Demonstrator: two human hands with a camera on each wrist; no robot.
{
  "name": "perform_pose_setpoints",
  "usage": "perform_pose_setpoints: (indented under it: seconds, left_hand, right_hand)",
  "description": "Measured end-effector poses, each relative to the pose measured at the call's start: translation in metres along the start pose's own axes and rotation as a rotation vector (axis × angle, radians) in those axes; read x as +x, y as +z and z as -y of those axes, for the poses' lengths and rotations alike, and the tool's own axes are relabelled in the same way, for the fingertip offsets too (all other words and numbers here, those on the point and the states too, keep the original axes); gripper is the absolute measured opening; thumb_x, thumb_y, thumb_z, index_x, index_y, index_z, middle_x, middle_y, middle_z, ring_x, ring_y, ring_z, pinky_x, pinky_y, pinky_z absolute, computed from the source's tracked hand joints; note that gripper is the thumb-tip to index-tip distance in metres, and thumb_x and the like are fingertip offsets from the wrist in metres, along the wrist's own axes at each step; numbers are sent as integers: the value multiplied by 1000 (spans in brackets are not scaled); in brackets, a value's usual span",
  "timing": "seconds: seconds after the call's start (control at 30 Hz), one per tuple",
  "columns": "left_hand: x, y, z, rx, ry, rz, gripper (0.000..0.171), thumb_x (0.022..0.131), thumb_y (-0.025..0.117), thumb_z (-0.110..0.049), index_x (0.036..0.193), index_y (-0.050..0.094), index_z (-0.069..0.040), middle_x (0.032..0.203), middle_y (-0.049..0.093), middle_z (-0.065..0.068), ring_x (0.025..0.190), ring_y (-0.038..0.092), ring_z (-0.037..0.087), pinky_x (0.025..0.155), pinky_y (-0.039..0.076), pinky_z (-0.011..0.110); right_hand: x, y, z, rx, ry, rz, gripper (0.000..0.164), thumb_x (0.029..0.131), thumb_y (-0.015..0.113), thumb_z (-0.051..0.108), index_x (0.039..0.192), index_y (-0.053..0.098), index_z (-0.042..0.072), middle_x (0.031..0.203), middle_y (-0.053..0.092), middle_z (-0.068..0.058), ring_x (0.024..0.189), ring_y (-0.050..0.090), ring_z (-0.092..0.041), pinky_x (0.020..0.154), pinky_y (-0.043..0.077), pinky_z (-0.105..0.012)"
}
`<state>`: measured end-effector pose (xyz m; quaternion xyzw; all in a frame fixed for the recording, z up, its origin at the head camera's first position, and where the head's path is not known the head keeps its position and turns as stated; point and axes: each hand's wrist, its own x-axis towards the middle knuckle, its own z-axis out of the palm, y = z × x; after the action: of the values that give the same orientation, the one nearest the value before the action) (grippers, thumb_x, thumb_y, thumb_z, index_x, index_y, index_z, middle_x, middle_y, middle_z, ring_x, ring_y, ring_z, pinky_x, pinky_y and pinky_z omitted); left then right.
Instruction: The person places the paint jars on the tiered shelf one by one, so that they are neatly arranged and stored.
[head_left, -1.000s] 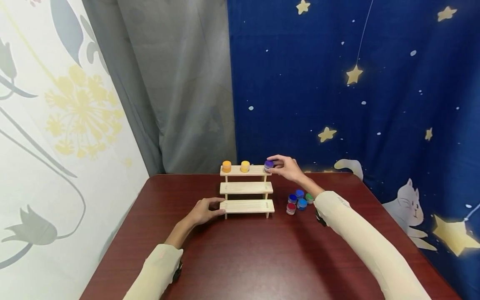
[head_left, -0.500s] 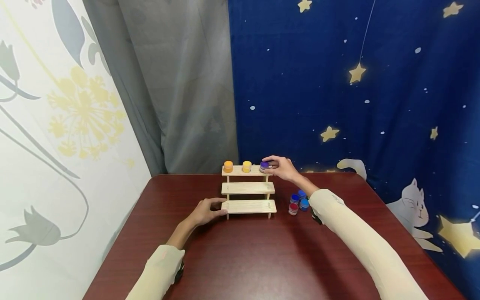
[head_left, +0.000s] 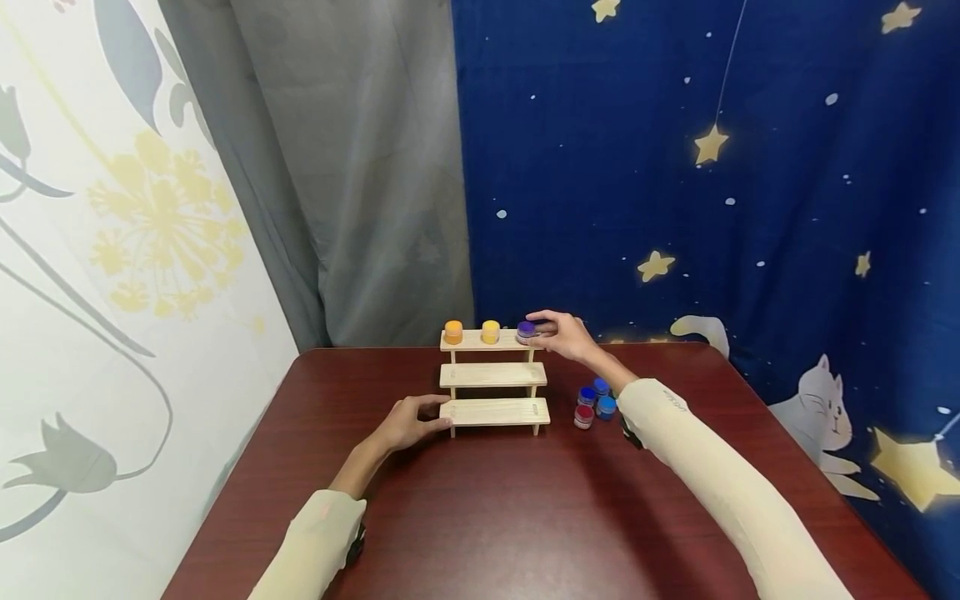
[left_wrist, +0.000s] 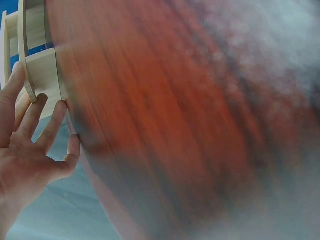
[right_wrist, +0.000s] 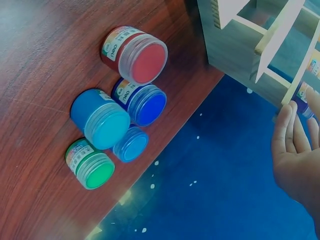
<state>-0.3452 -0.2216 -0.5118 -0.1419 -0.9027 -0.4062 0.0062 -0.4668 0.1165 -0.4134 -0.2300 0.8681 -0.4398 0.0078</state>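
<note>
A three-tier wooden stand (head_left: pixel 492 375) stands toward the back of the table. At the end of its top shelf my right hand (head_left: pixel 567 337) holds a purple paint jar (head_left: pixel 525 330) between thumb and fingers. In the right wrist view this jar (right_wrist: pixel 303 99) shows partly behind the fingers. An orange paint jar (head_left: pixel 453 332) and a yellow paint jar (head_left: pixel 490 332) sit to its left on that shelf. My left hand (head_left: pixel 402 423) grips the left end of the bottom shelf, thumb in front; the left wrist view shows the fingers (left_wrist: pixel 33 116) around the shelf's end.
Right of the stand, a red jar (head_left: pixel 583 417) and several blue jars (head_left: pixel 606 407) cluster on the dark red table (head_left: pixel 480 517). A green jar (right_wrist: pixel 95 170) is beside them, hidden by my sleeve in the head view. A blue starry curtain (head_left: pixel 585 167) hangs behind.
My right hand has moved slightly left with the purple jar, bringing it further onto the top shelf. The right sleeve now covers the green jar in the head view. My left hand stays put.
</note>
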Motion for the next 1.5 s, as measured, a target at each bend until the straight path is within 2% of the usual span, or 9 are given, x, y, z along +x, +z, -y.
perform_pose_setpoints:
  seconds: [0.2, 0.4, 0.5, 0.7, 0.97, 1.23, 1.5]
  left_hand:
    - [-1, 0, 0, 9, 8, 0, 47, 92, 83, -23, 135, 70, -11, 122, 73, 11, 113, 68, 30, 94, 54, 49]
    - [0, 0, 1, 16, 10, 8, 47, 92, 82, -23, 135, 70, -9, 119, 74, 12, 110, 69, 29, 92, 55, 48]
    - [0, 0, 0, 24, 12, 12, 47, 92, 82, -24, 135, 70, -10, 119, 74, 12, 110, 69, 29, 92, 55, 49]
    - [0, -2, 0, 27, 12, 19, 48, 93, 81, -26, 137, 69, -10, 122, 73, 12, 113, 68, 31, 94, 54, 50]
    - [0, -2, -1, 35, 10, 15, 48, 92, 82, -26, 136, 69, -10, 123, 73, 12, 112, 68, 29, 95, 54, 50]
    - [0, -1, -2, 35, 25, 13, 48, 92, 82, -25, 136, 69, -9, 120, 73, 12, 111, 69, 29, 95, 54, 50]
    - [0, -1, -1, 19, 38, 13, 48, 92, 82, -22, 135, 69, -6, 117, 74, 13, 109, 70, 29, 93, 55, 49]
  right_hand:
    - [-9, -7, -1, 2, -12, -6, 50, 94, 79, 10, 140, 62, 4, 119, 74, -19, 88, 74, -25, 64, 55, -27]
    - [-20, -14, -7, 15, -25, 22, 51, 95, 77, 7, 142, 59, -2, 124, 71, -24, 103, 73, -34, 64, 54, -28]
    - [-24, -18, -12, 16, -8, 32, 52, 95, 78, 10, 142, 59, 0, 127, 69, -24, 106, 72, -34, 65, 55, -28]
    - [-33, -23, -19, 0, 5, 24, 49, 94, 79, 10, 140, 62, 3, 125, 71, -22, 103, 73, -30, 66, 56, -28]
    - [-45, -31, -21, 14, 30, 56, 48, 95, 78, 12, 141, 61, 6, 127, 69, -25, 104, 72, -33, 68, 57, -29]
    - [-58, -36, -31, 22, -8, 77, 46, 94, 78, 9, 136, 64, 1, 121, 73, -21, 105, 72, -37, 68, 58, -29]
    - [-76, -38, -45, 22, -35, 89, 42, 94, 78, 6, 132, 65, -5, 118, 72, -28, 109, 71, -40, 81, 61, -38]
